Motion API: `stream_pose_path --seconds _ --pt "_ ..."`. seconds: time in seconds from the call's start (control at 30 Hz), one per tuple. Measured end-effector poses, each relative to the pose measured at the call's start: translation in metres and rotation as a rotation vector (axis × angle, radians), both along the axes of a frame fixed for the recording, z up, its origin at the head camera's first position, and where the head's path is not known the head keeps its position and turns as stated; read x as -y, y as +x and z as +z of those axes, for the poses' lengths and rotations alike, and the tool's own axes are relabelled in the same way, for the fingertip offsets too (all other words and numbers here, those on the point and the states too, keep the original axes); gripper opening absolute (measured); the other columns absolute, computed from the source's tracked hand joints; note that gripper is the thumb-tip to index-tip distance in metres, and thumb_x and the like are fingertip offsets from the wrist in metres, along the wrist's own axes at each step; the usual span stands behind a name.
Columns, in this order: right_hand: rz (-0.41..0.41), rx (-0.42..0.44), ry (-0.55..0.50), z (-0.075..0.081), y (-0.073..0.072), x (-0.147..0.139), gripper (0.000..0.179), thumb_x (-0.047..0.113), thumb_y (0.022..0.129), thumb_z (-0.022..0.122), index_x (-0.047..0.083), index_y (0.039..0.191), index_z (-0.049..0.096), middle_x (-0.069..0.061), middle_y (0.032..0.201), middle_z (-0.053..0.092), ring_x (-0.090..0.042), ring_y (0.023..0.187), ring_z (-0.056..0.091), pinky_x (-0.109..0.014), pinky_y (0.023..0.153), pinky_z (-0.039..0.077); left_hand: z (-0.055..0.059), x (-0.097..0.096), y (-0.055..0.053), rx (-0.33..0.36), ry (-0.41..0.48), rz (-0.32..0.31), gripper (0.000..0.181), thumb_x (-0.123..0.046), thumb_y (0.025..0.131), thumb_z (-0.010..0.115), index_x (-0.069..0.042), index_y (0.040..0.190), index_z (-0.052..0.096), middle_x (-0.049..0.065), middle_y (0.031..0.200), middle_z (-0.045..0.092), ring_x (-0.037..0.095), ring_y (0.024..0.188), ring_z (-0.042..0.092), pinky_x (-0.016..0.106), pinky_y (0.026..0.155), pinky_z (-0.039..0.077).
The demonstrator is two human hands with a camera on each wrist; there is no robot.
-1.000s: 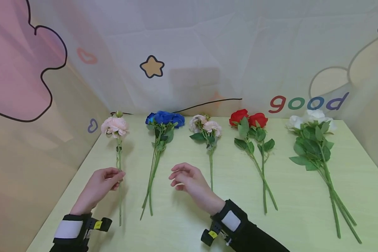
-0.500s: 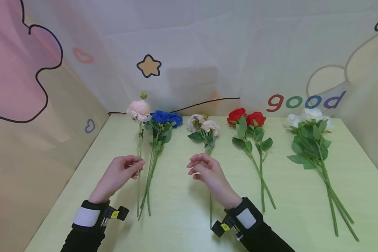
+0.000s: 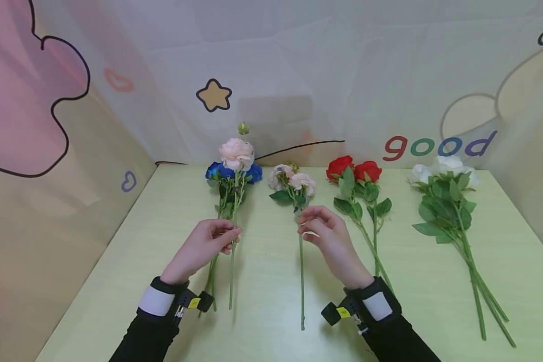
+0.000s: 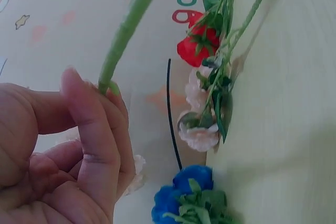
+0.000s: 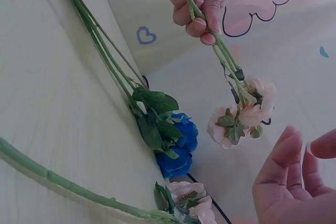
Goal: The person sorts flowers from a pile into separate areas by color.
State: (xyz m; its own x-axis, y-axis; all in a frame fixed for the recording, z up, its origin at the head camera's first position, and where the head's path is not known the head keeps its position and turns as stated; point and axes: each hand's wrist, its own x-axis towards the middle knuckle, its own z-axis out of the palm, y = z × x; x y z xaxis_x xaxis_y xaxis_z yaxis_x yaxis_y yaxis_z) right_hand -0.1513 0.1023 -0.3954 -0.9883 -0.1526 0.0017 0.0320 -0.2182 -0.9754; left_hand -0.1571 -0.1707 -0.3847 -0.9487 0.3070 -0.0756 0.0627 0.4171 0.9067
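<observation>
My left hand (image 3: 203, 249) pinches the green stem of a pale pink artificial flower (image 3: 237, 154) between thumb and fingers. Raised off the table, this flower has a small green bud above its bloom and partly hides the blue flowers (image 3: 255, 173) lying behind it. In the right wrist view, two pink blooms (image 5: 257, 103) hang from the gripped stem. My right hand (image 3: 335, 244), with fingers loosely bent and nothing between them, hovers over the stem of another pale pink flower (image 3: 302, 183) on the table. The right wrist view shows a gap between its thumb and fingertips.
Red roses (image 3: 366, 172) lie right of the middle, partly behind my right forearm. White flowers (image 3: 450, 166) with crossed stems lie at the far right. A printed cloth backdrop (image 3: 276, 60) rises behind the pale table (image 3: 271, 306).
My left hand has lifted the pale pink flower from the left and carried it right, in front of the blue ones. The right hand has shifted right and slightly away from me.
</observation>
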Motion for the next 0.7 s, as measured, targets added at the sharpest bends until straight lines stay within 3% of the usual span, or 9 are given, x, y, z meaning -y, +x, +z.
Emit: stream_pose_path --seconds 0.23,0.47,0.7 --pt "-0.028 -0.010 -0.006 0.002 -0.004 -0.013 0.022 0.004 0.096 0.044 -0.004 0.116 0.046 -0.018 0.108 0.054 -0.026 0.093 0.057 -0.025 0.078 0.051 -0.005 -0.024 -0.002 0.027 0.026 -0.062 0.023 -0.023 0.095 0.057 -0.003 0.104 0.064 0.013 0.083 0.060 0.020 0.068 0.057 0.036 0.067 0.051" --pt "-0.039 -0.021 -0.025 0.005 -0.005 -0.019 0.016 0.003 0.095 0.044 0.003 0.110 0.049 -0.011 0.102 0.055 -0.022 0.091 0.057 -0.025 0.078 0.051 -0.014 -0.049 -0.006 0.064 0.097 -0.160 0.021 -0.019 0.098 0.053 -0.002 0.104 0.063 0.011 0.084 0.060 0.017 0.066 0.054 0.030 0.062 0.049" --pt "-0.044 -0.024 -0.024 0.006 -0.006 -0.023 0.016 0.004 0.096 0.044 0.003 0.112 0.049 -0.011 0.103 0.055 -0.022 0.091 0.057 -0.025 0.080 0.051 -0.027 -0.070 -0.013 0.142 0.149 -0.228 0.026 -0.018 0.099 0.051 0.005 0.107 0.060 0.016 0.088 0.059 0.015 0.065 0.051 0.034 0.066 0.046"
